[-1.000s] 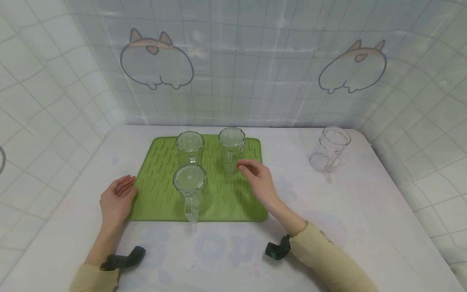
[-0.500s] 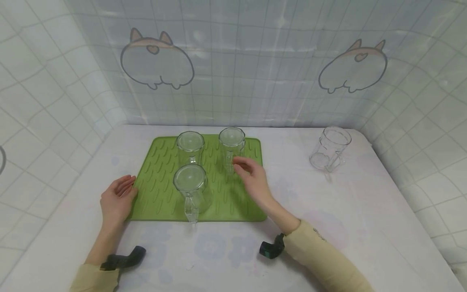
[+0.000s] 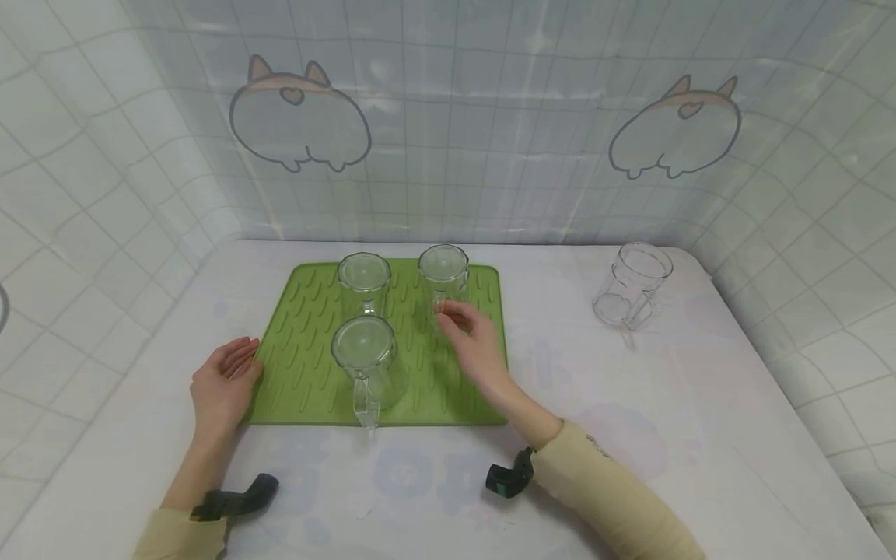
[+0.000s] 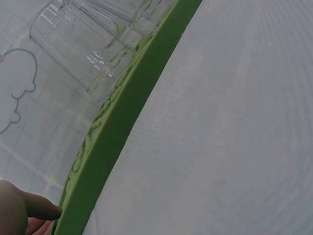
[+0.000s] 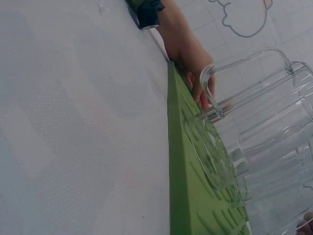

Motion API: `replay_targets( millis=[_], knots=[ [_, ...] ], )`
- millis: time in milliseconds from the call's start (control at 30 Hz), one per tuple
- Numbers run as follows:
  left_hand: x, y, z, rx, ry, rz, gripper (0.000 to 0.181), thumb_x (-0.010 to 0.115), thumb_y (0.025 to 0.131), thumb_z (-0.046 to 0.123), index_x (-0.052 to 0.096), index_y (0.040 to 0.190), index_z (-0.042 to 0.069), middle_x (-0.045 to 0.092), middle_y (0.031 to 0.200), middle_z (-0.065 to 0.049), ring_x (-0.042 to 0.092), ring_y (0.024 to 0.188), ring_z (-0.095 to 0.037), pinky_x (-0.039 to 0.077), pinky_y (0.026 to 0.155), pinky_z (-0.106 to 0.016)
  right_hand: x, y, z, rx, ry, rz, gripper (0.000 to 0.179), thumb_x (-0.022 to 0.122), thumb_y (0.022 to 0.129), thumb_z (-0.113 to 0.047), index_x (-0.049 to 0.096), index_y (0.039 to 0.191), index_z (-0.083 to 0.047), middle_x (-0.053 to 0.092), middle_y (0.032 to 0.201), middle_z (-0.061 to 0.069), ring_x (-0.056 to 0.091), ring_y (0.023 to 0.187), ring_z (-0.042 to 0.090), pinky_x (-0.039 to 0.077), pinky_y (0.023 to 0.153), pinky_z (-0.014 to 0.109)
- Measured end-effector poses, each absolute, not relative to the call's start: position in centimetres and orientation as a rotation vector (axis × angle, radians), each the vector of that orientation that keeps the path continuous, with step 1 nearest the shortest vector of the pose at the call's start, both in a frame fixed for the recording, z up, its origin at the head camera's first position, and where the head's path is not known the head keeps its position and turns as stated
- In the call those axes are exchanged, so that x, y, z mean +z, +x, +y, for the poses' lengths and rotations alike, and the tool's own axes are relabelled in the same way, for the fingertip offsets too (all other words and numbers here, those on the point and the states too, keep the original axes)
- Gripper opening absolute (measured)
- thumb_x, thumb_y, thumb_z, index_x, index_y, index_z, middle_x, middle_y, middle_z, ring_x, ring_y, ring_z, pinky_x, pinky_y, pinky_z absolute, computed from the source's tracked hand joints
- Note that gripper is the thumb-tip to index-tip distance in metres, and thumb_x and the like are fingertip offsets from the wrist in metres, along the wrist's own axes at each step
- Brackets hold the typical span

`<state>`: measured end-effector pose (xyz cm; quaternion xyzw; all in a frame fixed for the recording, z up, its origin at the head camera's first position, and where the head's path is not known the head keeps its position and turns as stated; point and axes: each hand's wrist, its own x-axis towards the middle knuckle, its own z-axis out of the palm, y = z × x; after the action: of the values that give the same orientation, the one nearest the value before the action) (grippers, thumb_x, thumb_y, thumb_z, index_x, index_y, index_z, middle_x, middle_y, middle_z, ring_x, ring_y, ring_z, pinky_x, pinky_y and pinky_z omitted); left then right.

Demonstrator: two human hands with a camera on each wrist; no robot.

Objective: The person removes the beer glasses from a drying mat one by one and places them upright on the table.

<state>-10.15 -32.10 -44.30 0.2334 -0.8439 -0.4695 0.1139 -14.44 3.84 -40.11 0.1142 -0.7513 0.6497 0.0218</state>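
My right hand (image 3: 479, 346) reaches over the green drying mat (image 3: 280, 389), its thumb and fingertips pinching the handle of the back right glass mug (image 3: 444, 264). That mug stands upside down. In the right wrist view only a bit of the fingers (image 5: 305, 226) shows at the lower right corner. My left hand (image 3: 222, 381) rests at the mat's left edge with relaxed fingers; in the left wrist view the thumb (image 4: 46, 208) touches that edge. Two more upside-down glass mugs stand on the mat, one at the back left (image 3: 364, 274) and one in front (image 3: 364, 346), handle toward me.
A fourth glass mug (image 3: 633, 284) stands upright on the white tabletop (image 3: 672, 435) at the far right. Tiled, light sheeting with cartoon animal drawings (image 3: 301, 117) encloses the table at the back and both sides. Dark wrist mounts (image 3: 241, 498) stick out from both sleeves.
My right hand has moved a little left, from beside the back right mug to its handle. The left hand and all the mugs have stayed in place.
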Motion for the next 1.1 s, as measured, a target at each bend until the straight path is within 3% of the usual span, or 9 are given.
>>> replay_targets(
  millis=[600,1100],
  knots=[
    [-44.4,-10.1,-32.3,-1.351,0.674,-2.495,0.05,0.057,0.099,0.011,0.046,0.148,0.007,0.055,0.145,-0.012,0.053,0.134,-0.024,0.046,0.1,-0.007,-40.3,-14.5,3.1,2.11,0.3,-2.258,0.03,0.062,0.1,-0.023,0.065,0.125,-0.006,0.069,0.122,0.007,0.064,0.114,0.021,0.055,0.102,0.036],
    [-44.4,-10.1,-32.2,-1.344,0.669,-2.488,0.05,0.057,0.099,0.009,0.046,0.148,0.007,0.056,0.145,-0.012,0.053,0.134,-0.026,0.047,0.102,-0.011,-40.9,-14.8,2.7,2.19,0.331,-2.179,0.027,0.057,0.102,-0.013,0.063,0.125,0.0,0.068,0.123,0.016,0.064,0.117,0.025,0.053,0.106,0.03]
  ],
)
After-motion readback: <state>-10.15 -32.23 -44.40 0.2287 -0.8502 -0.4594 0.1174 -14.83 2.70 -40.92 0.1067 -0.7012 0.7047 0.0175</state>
